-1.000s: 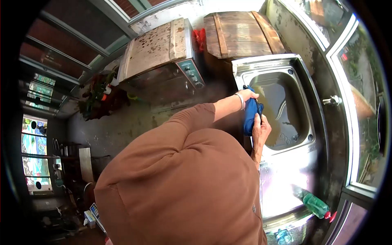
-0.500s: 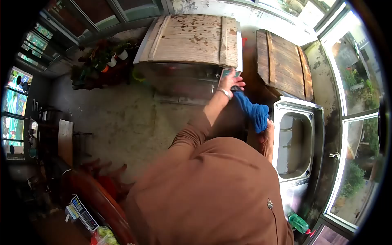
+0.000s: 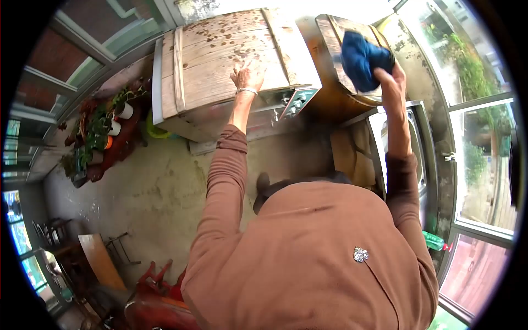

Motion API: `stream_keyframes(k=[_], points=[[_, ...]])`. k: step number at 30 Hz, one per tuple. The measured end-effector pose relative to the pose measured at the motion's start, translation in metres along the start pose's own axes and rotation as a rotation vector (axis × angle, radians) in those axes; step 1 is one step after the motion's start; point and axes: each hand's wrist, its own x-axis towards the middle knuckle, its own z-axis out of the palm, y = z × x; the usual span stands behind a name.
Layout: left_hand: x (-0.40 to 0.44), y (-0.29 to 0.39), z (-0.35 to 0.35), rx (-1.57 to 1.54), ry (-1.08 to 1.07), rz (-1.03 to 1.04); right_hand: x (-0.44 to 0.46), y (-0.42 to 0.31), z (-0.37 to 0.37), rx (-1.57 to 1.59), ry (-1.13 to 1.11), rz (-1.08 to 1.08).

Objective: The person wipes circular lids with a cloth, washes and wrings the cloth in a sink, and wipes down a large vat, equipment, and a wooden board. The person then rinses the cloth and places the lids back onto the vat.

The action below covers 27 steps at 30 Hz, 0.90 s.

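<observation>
My right hand (image 3: pixel 391 82) is closed around a bunched blue cloth (image 3: pixel 360 60), raised over the dark-stained wooden board (image 3: pixel 335 47) at the back right. With fingers spread, my left hand (image 3: pixel 248 75) is over the front part of a pale plank board (image 3: pixel 214 60) marked with brown wet-looking spots; whether it presses on the wood I cannot tell. Beneath that board is a cabinet-like unit with knobs (image 3: pixel 297 102) at its front right corner.
A metal sink (image 3: pixel 421 129) stands to the right, partly hidden by my right arm, below the windows. A green bottle (image 3: pixel 433 241) lies near it. Potted plants (image 3: pixel 102 129) stand at the left. A red chair or stool (image 3: pixel 157 278) is at lower left.
The cloth, stretched between both hands near the sink, is now bunched in my right hand and lifted forward. My left hand has moved left over the pale board. The view has shifted.
</observation>
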Motion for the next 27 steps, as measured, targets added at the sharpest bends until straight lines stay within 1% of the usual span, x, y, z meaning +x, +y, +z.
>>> stream_keyframes(k=[1, 2, 4, 5, 6, 8, 9, 10, 11, 12, 13, 14, 16, 17, 18, 20, 21, 22, 25, 27], points=[[0.007, 0.003, 0.001, -0.014, -0.109, -0.053, 0.015, 0.002, 0.012, -0.029, 0.041, -0.036], [0.009, -0.003, 0.015, 0.033, -0.089, -0.058, 0.032, 0.005, 0.023, -0.057, 0.079, -0.076], [0.008, -0.025, 0.05, 0.135, -0.045, -0.074, 0.059, 0.043, 0.042, -0.027, 0.032, -0.088], [0.008, -0.031, 0.054, 0.153, -0.099, -0.075, 0.07, 0.062, 0.054, -0.119, -0.011, 0.014], [0.002, -0.038, 0.053, 0.173, -0.155, -0.079, 0.079, 0.099, 0.066, -0.091, -0.06, -0.03], [-0.013, -0.046, 0.048, 0.221, -0.264, -0.098, 0.103, 0.175, 0.064, -0.338, -0.351, 0.103], [-0.009, -0.041, 0.038, 0.198, -0.307, -0.126, 0.104, 0.177, 0.081, -0.532, -0.343, 0.323], [-0.004, -0.032, 0.028, 0.19, -0.363, -0.22, 0.099, 0.238, 0.086, -0.56, -0.258, 0.037], [0.007, -0.023, 0.022, 0.18, -0.417, -0.31, 0.099, 0.238, 0.099, -0.583, -0.216, 0.051], [0.023, -0.015, 0.023, 0.167, -0.46, -0.397, 0.098, 0.252, 0.107, -0.683, -0.161, -0.012], [0.033, -0.018, 0.042, 0.175, -0.405, -0.395, 0.098, 0.278, 0.115, -0.716, -0.091, -0.107], [0.04, -0.023, 0.064, 0.238, -0.34, -0.283, 0.1, 0.303, 0.119, -0.75, -0.022, -0.199], [0.047, -0.033, 0.102, 0.362, -0.23, -0.06, 0.1, 0.324, 0.121, -0.747, -0.15, -0.214], [0.053, -0.016, 0.101, 0.367, -0.284, -0.033, 0.103, 0.339, 0.121, -0.858, -0.253, -0.24], [0.056, -0.005, 0.106, 0.395, -0.327, -0.059, 0.106, 0.354, 0.12, -0.962, -0.356, -0.276], [0.054, -0.004, 0.114, 0.382, -0.296, -0.06, 0.112, 0.315, 0.115, -0.864, -0.354, -0.156], [0.054, -0.005, 0.115, 0.381, -0.284, -0.039, 0.113, 0.313, 0.113, -0.792, -0.369, -0.12], [0.054, -0.009, 0.117, 0.405, -0.273, -0.009, 0.11, 0.323, 0.115, -0.674, -0.321, -0.123], [0.06, 0.003, 0.109, 0.37, -0.35, -0.071, 0.116, 0.335, 0.125, -0.643, -0.29, -0.08], [0.06, 0.003, 0.111, 0.415, -0.402, -0.093, 0.134, 0.343, 0.128, -0.609, -0.301, -0.087]])
